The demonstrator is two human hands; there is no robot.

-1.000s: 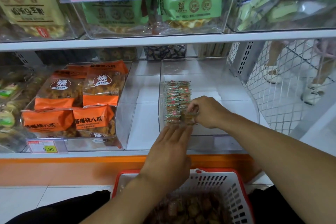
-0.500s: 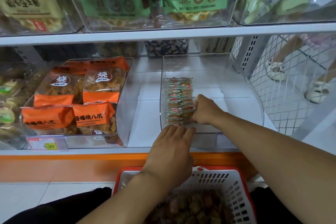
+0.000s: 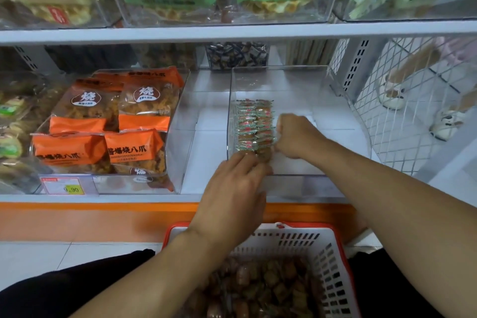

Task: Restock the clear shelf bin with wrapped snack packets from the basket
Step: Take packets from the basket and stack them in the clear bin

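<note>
A clear shelf bin (image 3: 322, 111) sits on the lower shelf, right of centre. A row of small wrapped snack packets (image 3: 254, 124) stands along its left wall. My right hand (image 3: 294, 137) is inside the bin with its fingers curled, knuckles pressed against the right side of the row; I see no packet in it. My left hand (image 3: 232, 188) reaches over the bin's front wall, its straight fingers touching the front end of the row. Below, a white basket with a red rim (image 3: 333, 253) holds several brown wrapped packets (image 3: 258, 289).
A second clear bin (image 3: 178, 152) to the left holds orange snack bags (image 3: 129, 147), with a price tag (image 3: 64, 186) at its front. Bins of green and yellow bags fill the upper shelf (image 3: 232, 31). A white wire mesh panel (image 3: 402, 116) closes the shelf's right end.
My right hand set its packet into the row, then slid back along the row's right side. My left hand stayed at the row's front end.
</note>
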